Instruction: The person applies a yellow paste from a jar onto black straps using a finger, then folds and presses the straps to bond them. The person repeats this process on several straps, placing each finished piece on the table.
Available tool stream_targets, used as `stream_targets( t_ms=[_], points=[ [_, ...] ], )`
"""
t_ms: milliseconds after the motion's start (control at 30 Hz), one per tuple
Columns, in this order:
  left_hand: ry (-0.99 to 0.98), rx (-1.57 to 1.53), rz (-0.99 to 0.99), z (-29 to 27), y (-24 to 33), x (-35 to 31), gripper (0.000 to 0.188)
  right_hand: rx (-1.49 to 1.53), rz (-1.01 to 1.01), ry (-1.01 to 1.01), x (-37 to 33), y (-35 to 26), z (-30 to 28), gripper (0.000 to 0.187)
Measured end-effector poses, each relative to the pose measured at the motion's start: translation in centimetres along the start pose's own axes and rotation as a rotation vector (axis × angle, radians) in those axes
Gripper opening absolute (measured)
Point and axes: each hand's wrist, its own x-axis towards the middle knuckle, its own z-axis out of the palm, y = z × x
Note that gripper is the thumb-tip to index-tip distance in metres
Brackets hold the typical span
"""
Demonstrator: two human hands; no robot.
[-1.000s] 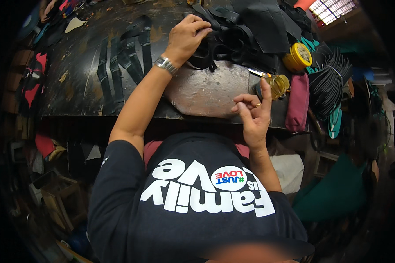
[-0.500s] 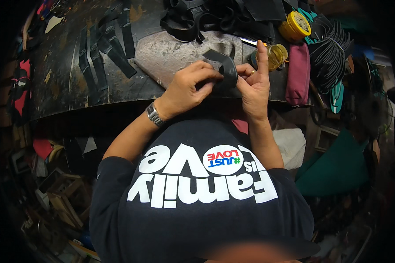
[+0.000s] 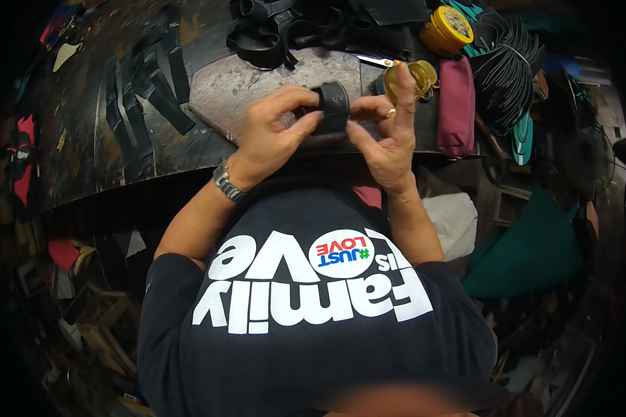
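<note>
A black strap (image 3: 335, 103), bent into a loop with a small pale mark on it, is held up between my hands over a grey slab (image 3: 219, 87) on the dark table. My left hand (image 3: 275, 125), with a metal watch on its wrist, pinches the strap's left side between thumb and fingers. At the strap's right edge, my right hand (image 3: 386, 139) grips with thumb and bent fingers while its index finger points up. Behind that finger stands a yellowish glass jar (image 3: 424, 75). The strap's lower end is partly hidden by the fingers.
Tangled black straps (image 3: 261, 57) lie beyond the slab, beside scissors (image 3: 375, 61). Several black strips (image 3: 160, 83) lie to the left. On the right are a yellow tub (image 3: 445, 31), a maroon pouch (image 3: 455, 104) and a tied black bundle (image 3: 504, 73). Green cloth (image 3: 525, 250) hangs below.
Both hands have shifted slightly left in the picture, along with the whole scene. The strap has turned, so its marked broad face now shows. My right index finger stays raised.
</note>
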Motion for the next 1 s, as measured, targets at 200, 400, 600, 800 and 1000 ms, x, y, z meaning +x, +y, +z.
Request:
stream_targets(
  t_ms=[200,400,600,800,1000],
  points=[
    [0.114,0.545,0.621,-3.3,1.1,2.3,0.029,-0.541,-0.161,0.189,2.8,-1.1,-6.1,0.03],
    [0.111,-0.622,-0.6,-0.4,-2.9,0.3,0.007,-1.081,-0.162,-0.063,6.4,-0.1,-10.7,0.051],
    [0.139,-1.179,-0.82,0.0,-2.9,-1.0,0.013,-1.284,-0.169,-0.235,7.2,0.9,-10.3,0.049],
    [0.103,-1.015,-0.732,0.8,-2.3,-1.4,0.008,-1.018,-0.267,0.242,5.6,-1.0,-9.3,0.021],
    [0.051,-0.81,-0.59,2.3,-2.5,-1.9,0.012,-1.257,-0.168,0.139,2.5,-2.0,-7.1,0.022]
  ],
)
